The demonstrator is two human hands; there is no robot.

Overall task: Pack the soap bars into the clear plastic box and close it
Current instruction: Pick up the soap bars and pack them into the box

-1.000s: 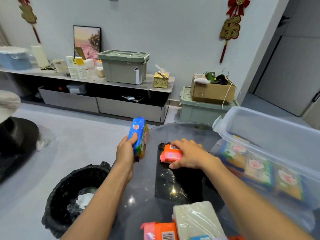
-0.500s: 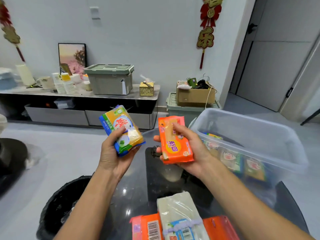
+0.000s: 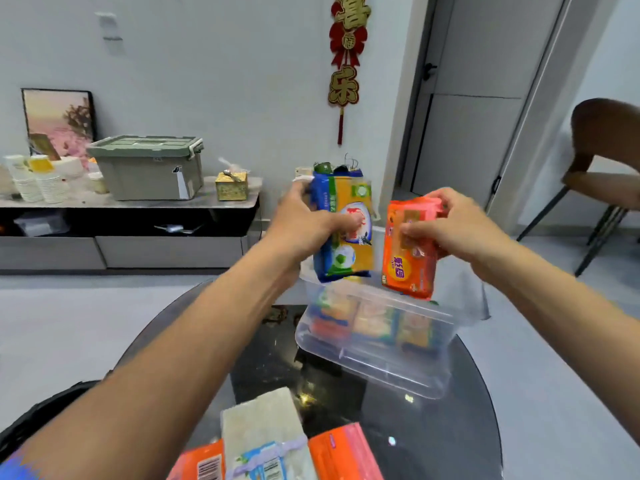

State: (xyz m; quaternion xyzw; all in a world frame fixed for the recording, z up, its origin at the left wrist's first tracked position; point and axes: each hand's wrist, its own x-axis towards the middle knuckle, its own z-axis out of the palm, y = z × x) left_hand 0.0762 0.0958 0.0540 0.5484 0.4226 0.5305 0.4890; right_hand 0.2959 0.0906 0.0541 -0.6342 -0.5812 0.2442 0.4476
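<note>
- left hand (image 3: 304, 225), mid frame: wrapped round the blue/yellow soap pack (image 3: 344, 226), thumb across the front, fingers behind it. pack stands upright, held in the air above the far-left rim of the box
- right hand (image 3: 457, 226), just right of centre: pinching the orange soap pack (image 3: 410, 249) by its top end, thumb on the front & fingers over the top, so it hangs over the box opening. the two packs are side by side, near but not touching afaict
- clear plastic box (image 3: 377, 362), below both hands on the dark round table (image 3: 433, 427): open, w/ a row of soap packs already showing thru the front wall. can't see a lid anywhere
- bottom centre of frame: more orange packs (image 3: 346, 452) and a pale wrapped bundle (image 3: 259, 420) waiting on the table
- step imo = mid-loading, two bars about to go in. next move needs both lowered past the rim and set beside the row w/o jamming, then let go. closing is a way off, stuff's left on the table
</note>
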